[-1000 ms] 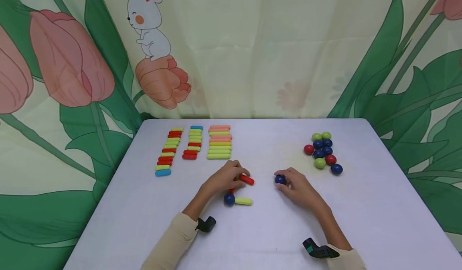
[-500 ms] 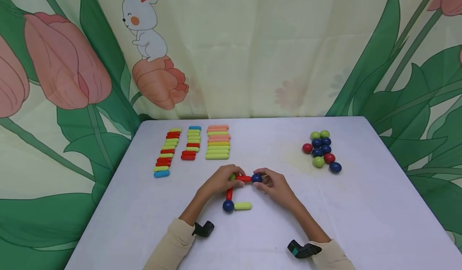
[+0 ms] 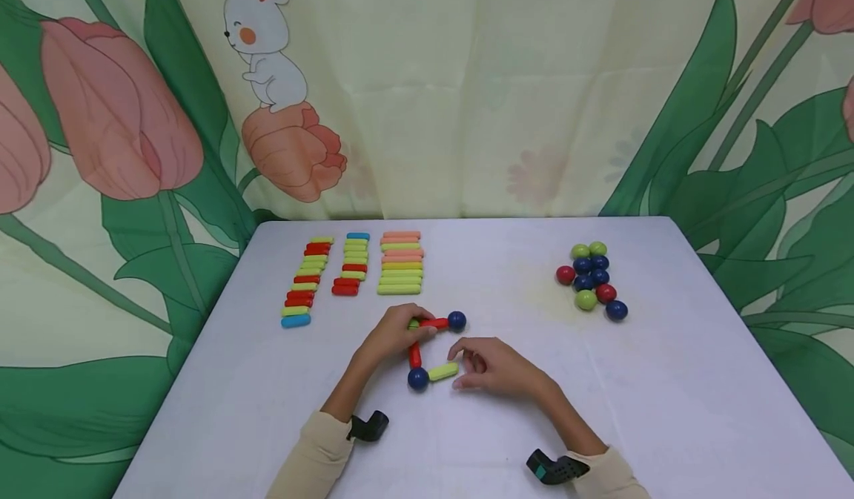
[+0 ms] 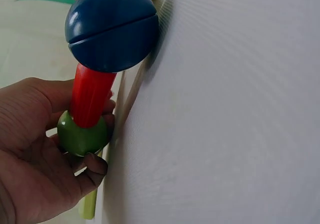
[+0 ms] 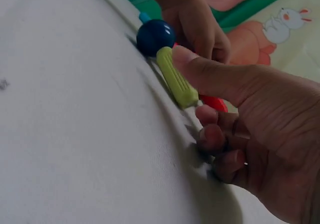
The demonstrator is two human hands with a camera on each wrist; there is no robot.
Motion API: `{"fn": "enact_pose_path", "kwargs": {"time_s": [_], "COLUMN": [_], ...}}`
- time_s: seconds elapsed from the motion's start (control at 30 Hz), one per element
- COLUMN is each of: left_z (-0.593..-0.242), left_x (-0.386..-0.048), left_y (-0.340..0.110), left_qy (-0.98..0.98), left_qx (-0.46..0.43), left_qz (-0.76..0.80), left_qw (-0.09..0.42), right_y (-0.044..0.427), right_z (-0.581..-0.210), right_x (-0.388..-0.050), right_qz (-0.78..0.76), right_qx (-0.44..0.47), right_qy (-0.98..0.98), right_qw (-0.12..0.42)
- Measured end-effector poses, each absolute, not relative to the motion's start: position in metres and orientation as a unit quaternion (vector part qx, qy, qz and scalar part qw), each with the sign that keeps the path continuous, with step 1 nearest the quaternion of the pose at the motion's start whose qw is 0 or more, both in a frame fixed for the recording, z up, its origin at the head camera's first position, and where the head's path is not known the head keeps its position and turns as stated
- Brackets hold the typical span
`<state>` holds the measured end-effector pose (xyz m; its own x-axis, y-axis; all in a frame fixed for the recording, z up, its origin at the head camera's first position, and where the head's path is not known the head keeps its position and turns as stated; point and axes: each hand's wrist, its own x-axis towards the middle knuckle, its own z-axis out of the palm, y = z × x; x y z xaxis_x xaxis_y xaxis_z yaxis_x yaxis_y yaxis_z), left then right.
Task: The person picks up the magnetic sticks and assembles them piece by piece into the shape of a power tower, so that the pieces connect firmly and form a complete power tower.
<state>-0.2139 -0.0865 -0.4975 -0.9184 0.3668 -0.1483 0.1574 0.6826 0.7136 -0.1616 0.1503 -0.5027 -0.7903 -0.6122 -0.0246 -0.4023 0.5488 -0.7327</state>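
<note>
My left hand (image 3: 394, 330) grips a green ball (image 4: 82, 134) at the corner of a joined piece. From that ball one red stick (image 3: 415, 356) runs down to a navy blue ball (image 3: 417, 379), and another red stick (image 3: 437, 323) runs right to a second navy ball (image 3: 457, 321). A yellow-green stick (image 3: 443, 371) juts rightward from the lower navy ball, slightly tilted. Beside its free end is my right hand (image 3: 499, 368), thumb and fingers parted around a gap. The right wrist view has the thumb close to the ridged yellow-green stick (image 5: 177, 78); contact is unclear.
Sticks in red, yellow-green, blue and pink lie in three columns, including a pink-and-green one (image 3: 400, 269), at the back left. A cluster of green, navy and red balls (image 3: 586, 300) sits at the back right. A printed curtain (image 3: 467, 113) hangs behind the table.
My right hand has brought a navy ball to the end of the upper red stick, let go, and moved down to the yellow-green stick. That stick now slants upward; my left hand has shifted slightly left.
</note>
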Motion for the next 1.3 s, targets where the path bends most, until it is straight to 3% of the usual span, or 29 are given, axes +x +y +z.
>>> {"fn": "enact_pose_path", "kwargs": {"time_s": [0.17, 0.33, 0.63, 0.73, 1.0, 1.3], "left_z": [-0.497, -0.498, -0.495, -0.494, -0.496, -0.499], "left_x": [-0.214, -0.213, -0.210, -0.208, -0.203, -0.198], "left_y": [-0.090, -0.094, -0.106, -0.109, -0.115, -0.113], "left_qy": [0.903, 0.896, 0.870, 0.868, 0.850, 0.839], "left_qx": [0.129, 0.116, 0.040, 0.030, 0.039, 0.069], "left_qz": [0.385, 0.400, 0.461, 0.466, 0.489, 0.505], "left_qw": [0.145, 0.151, 0.169, 0.172, 0.191, 0.189], "right_y": [0.139, 0.139, 0.146, 0.142, 0.127, 0.116], "right_z": [-0.498, -0.501, -0.505, -0.505, -0.503, -0.502], "right_x": [-0.155, -0.155, -0.165, -0.166, -0.174, -0.184], "right_qz": [-0.284, -0.308, -0.571, -0.615, -0.665, -0.641], "right_qx": [-0.317, -0.289, -0.171, -0.114, 0.049, 0.052], "right_qy": [0.900, 0.903, 0.769, 0.738, 0.711, 0.743], "right_qw": [0.098, 0.085, 0.232, 0.254, 0.224, 0.186]}}
